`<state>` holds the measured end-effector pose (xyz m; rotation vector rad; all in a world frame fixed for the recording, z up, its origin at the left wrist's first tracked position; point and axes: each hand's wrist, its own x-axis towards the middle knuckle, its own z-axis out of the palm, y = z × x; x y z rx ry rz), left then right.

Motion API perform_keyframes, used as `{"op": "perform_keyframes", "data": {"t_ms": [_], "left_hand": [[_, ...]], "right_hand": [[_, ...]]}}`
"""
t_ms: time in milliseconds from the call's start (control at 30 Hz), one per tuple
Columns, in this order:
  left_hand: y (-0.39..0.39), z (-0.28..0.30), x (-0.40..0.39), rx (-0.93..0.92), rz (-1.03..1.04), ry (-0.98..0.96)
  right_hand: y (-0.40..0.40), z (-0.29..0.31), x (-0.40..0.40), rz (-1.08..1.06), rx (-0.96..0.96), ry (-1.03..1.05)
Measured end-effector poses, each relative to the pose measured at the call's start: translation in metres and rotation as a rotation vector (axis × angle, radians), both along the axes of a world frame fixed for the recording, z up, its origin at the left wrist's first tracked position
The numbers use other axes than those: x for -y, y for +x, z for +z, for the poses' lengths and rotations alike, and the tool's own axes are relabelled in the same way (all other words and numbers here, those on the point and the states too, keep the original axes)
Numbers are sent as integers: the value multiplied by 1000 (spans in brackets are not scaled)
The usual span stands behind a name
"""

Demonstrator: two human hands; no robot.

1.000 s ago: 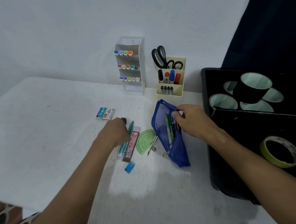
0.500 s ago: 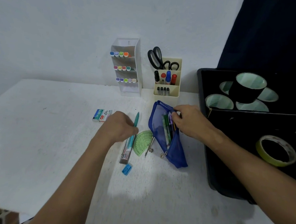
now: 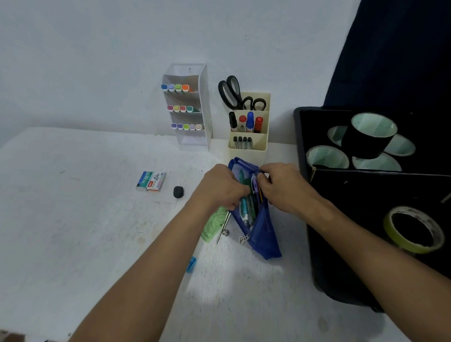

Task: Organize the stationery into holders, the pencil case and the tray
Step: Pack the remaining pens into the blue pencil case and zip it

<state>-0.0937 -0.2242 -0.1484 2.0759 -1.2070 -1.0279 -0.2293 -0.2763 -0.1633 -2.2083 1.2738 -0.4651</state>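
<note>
The blue mesh pencil case [image 3: 264,235] lies open on the white table, with several pens inside. My right hand [image 3: 284,187] pinches the far edge of its opening. My left hand [image 3: 220,188] grips a teal pen [image 3: 244,209] whose lower part is inside the case. A green protractor [image 3: 214,224] and a metal compass [image 3: 225,228] lie just left of the case, partly under my left wrist. A blue sharpener [image 3: 191,264] shows beside my left forearm. Further left lie a black eraser [image 3: 178,192] and a box of staples [image 3: 151,181].
A white tiered holder [image 3: 205,116] with coloured markers and a cream holder [image 3: 247,145] with scissors [image 3: 232,92] and markers stand against the wall. At the right a black tray [image 3: 301,138] holds black tape rolls [image 3: 368,135] and a yellow tape roll [image 3: 413,229].
My left hand lifted the teal pen off the table and carried it right into the pencil case. The black eraser it covered is now uncovered. My right hand stayed on the case's edge.
</note>
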Motion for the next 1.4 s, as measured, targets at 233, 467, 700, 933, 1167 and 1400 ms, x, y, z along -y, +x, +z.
{"op": "perform_keyframes", "data": {"t_ms": [233,467,700,933,1167,1400], "left_hand": [[7,-6,-8,144,13,-28],[34,-9,-18,230,36,-43],[65,-18,-37,334,26,115],[70,-34,-49,351,21,253],[71,-42,-51,394,40,279],[66,-40,-48,373,26,292]], "right_hand": [[0,0,-1,0,5,-2],[0,2,-2,32,7,8],[0,1,-4,73,1,-12],[1,-2,-2,72,-9,-27],[-1,-1,-1,62,-27,-21],[0,-1,-2,62,-47,-29]]}}
